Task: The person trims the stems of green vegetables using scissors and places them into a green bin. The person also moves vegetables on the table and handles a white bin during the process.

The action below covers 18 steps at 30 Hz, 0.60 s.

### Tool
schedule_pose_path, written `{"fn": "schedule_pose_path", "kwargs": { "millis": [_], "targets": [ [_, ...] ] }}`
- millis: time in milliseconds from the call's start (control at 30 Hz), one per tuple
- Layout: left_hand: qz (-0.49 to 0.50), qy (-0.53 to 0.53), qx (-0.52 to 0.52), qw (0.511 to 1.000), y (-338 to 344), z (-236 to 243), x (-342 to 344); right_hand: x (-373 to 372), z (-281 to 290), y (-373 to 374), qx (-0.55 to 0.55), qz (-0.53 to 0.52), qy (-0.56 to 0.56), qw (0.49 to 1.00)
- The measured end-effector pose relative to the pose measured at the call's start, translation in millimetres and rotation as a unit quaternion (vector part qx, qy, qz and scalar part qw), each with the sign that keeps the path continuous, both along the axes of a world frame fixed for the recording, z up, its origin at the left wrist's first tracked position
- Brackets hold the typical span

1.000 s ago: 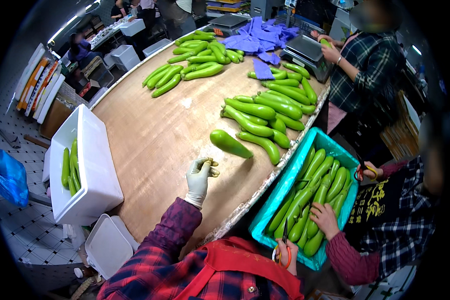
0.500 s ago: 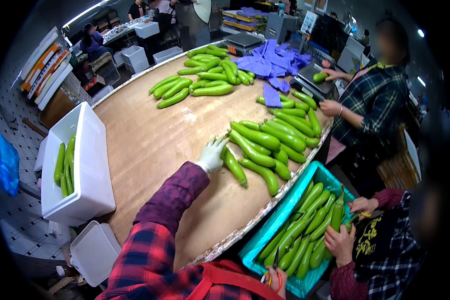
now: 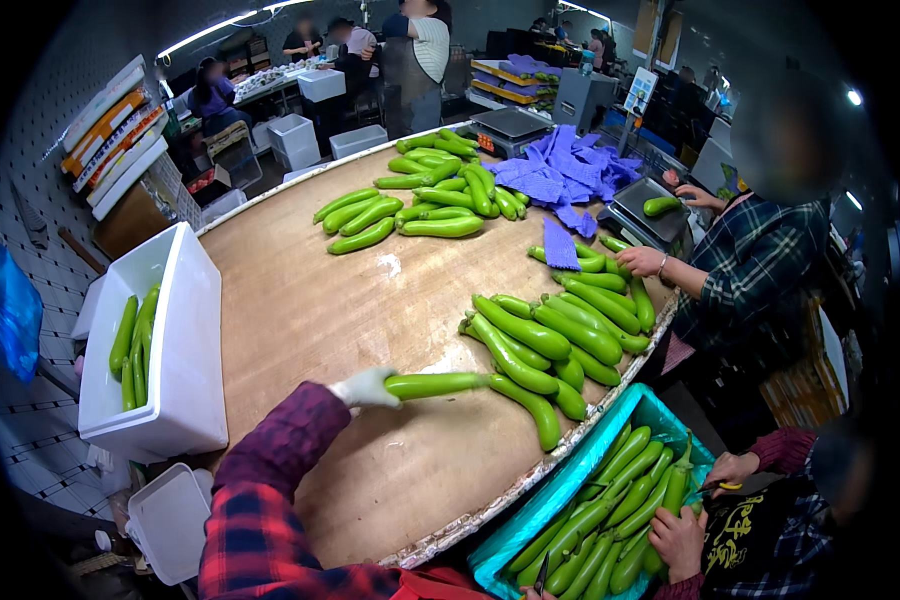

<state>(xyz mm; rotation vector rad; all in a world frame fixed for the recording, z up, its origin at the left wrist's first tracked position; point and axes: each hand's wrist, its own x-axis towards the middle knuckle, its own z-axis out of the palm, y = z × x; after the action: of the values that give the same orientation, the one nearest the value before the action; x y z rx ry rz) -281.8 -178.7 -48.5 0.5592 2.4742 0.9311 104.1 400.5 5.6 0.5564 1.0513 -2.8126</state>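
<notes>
My gloved left hand (image 3: pixel 368 388) is closed round the end of a long green eggplant (image 3: pixel 436 385), held low over the wooden table. The other end of that eggplant is close to a pile of green eggplants (image 3: pixel 530 340) at the table's right edge. At the lower edge, only a bit of my right hand (image 3: pixel 536 595) shows, with the blades of a pair of scissors (image 3: pixel 542 573) rising from it. They point up over a crate lined with turquoise plastic (image 3: pixel 490 545) that is full of eggplants.
A white foam box (image 3: pixel 195 340) holding a few eggplants stands at the left. More eggplants (image 3: pixel 440 227) and purple netting sleeves (image 3: pixel 570 165) lie at the far side. One co-worker's hand (image 3: pixel 660 205) is by a scale; another's hands (image 3: pixel 678 540) trim an eggplant over the crate.
My left hand has drawn one eggplant leftward and nearer, away from the pile, and it now lies crosswise. My right hand has sunk mostly out of view. A co-worker's hand has moved onto the eggplants.
</notes>
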Motion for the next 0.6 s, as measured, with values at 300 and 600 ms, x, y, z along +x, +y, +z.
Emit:
{"fn": "schedule_pose_path", "kwargs": {
  "millis": [300, 600],
  "targets": [
    [0.185, -0.272, 0.316, 0.890, 40, 40, -87, 31, -19, 37, -0.025, -0.047, 0.038, 0.998],
    [0.311, 0.036, 0.494, 0.812, 101, 121, -253, 40, -4, 59, 0.028, -0.068, 0.093, 0.993]
  ]
}}
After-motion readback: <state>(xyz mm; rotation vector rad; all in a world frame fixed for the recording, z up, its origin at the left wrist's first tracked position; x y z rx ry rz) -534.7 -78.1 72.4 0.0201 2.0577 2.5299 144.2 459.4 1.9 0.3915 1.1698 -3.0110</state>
